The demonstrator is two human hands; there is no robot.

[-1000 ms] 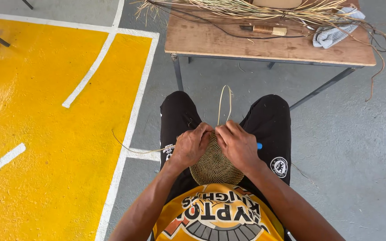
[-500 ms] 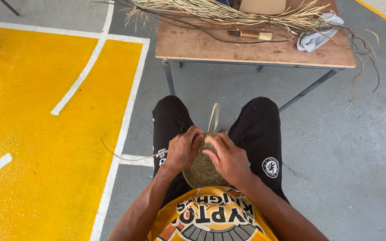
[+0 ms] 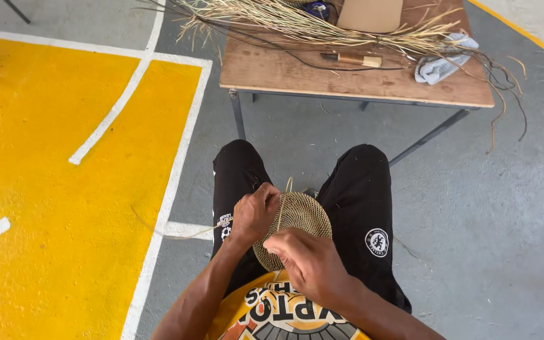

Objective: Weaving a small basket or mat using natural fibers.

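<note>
Left hand (image 3: 254, 213) clamped on the left rim of a round woven disc (image 3: 297, 220), resting on the lap between both grips. Right hand (image 3: 306, 259) pinched shut low on a pale fibre strand (image 3: 283, 204) rising across the weave. Likely risk: strand snapping or slipping free from too hard a pull, loosening the tight, ribbed coil. Beyond the grips, dry straw bundle (image 3: 322, 28) sprawled on a scuffed wooden counter (image 3: 284, 69).
</note>
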